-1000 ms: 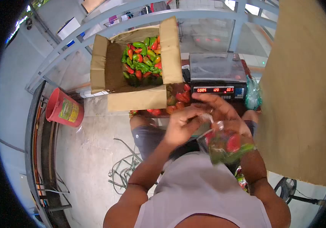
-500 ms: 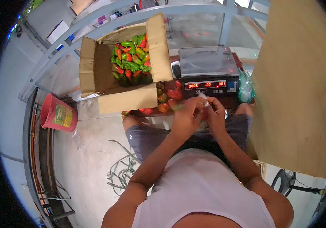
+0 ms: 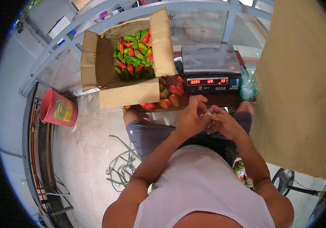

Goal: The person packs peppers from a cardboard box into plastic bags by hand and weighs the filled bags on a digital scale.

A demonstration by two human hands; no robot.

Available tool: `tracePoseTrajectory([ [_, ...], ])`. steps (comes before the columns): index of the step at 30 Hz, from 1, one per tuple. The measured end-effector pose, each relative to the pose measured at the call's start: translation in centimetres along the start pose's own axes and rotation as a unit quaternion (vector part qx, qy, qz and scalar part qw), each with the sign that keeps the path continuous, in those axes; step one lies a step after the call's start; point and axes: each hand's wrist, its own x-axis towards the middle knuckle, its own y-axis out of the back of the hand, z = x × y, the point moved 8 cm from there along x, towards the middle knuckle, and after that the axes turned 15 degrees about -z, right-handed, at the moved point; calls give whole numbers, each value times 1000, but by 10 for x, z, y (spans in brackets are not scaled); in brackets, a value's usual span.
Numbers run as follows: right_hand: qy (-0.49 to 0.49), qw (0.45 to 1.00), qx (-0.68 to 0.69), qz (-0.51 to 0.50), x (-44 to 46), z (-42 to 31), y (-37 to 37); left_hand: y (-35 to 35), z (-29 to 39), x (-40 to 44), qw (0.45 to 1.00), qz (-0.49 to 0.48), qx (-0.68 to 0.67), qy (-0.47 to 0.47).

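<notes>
My left hand (image 3: pixel 192 118) and my right hand (image 3: pixel 225 122) meet above my lap, in front of the scale. The fingers of both are closed together around a small whitish, plastic-looking piece (image 3: pixel 209 113); most of it is hidden by the fingers. Beyond them stands a digital scale (image 3: pixel 212 83) with red lit digits and a bare metal plate. Loose red and greenish peppers (image 3: pixel 175 89) lie on the dark red surface left of the scale. An open cardboard box (image 3: pixel 129 97) holds many green and red peppers (image 3: pixel 135 53).
A green-tinted plastic bag (image 3: pixel 248 86) rests at the scale's right side. A large cardboard sheet (image 3: pixel 300 98) rises on my right. On the left are a pink bucket (image 3: pixel 59 110) and tangled green strapping (image 3: pixel 123 169) on the floor. A metal railing (image 3: pixel 229 26) runs behind.
Both hands have drawn down slightly toward my lap, away from the scale. My right hand has turned inward, and the whitish twist that stuck up above the fingers now sits mostly between them.
</notes>
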Motion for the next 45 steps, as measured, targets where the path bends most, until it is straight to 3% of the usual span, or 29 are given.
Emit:
tracePoseTrajectory([
  [3,14,980,-171,101,-12,-6,11,-25,14,-9,978,-104,178,-12],
  [6,144,917,-340,151,-14,-16,14,-24,-8,-11,993,-53,110,-6],
  [9,230,895,-371,91,-23,-26,-2,-6,-49,-11,998,58,22,2],
  [10,270,889,-362,76,-29,-34,-7,-2,-67,-12,994,92,-62,24],
  [12,341,876,-338,53,-42,-50,-14,-40,-104,-7,939,9,-302,165],
  [13,319,845,-401,156,-46,-46,16,-67,-116,-13,878,-35,-413,238],
  [14,262,871,-369,192,-23,-19,66,-97,-138,-11,922,-115,-327,173],
  [15,207,891,-333,230,-8,16,108,-120,-168,-22,911,-141,-335,197],
  [18,198,943,21,267,-9,67,158,-143,-212,6,908,-183,-308,215],
  [21,112,961,23,253,5,82,176,-124,-221,-4,930,-215,-181,237],
  [22,52,948,-159,269,18,81,188,-117,-219,-1,935,-232,-126,237],
  [25,-14,907,-366,208,41,83,202,-81,-276,-21,936,-188,-78,288],
  [26,-35,909,-348,227,36,60,189,-67,-308,-36,932,-164,-79,315],
  [27,-95,872,-426,223,33,47,195,-63,-326,-42,945,-224,16,238],
  [29,-52,817,-538,200,17,6,196,-74,-359,-54,922,-331,193,60],
  [30,-54,771,-597,215,5,-21,189,-93,-388,-65,886,-395,225,86],
  [32,-120,655,-682,303,-14,-55,201,-109,-458,-84,905,-348,130,205],
  [33,-76,676,-664,309,-16,-63,203,-121,-485,-86,906,-322,81,262],
  [35,10,713,-623,322,-11,-68,204,-145,-515,-83,874,-333,117,334],
  [36,115,741,-565,344,-9,-69,207,-160,-529,-86,853,-356,148,352],
  [39,119,660,-633,387,-14,-85,208,-194,-552,-76,790,-425,215,387],
  [45,129,786,-500,339,-13,-65,228,-236,-587,-88,710,-500,259,422],
])
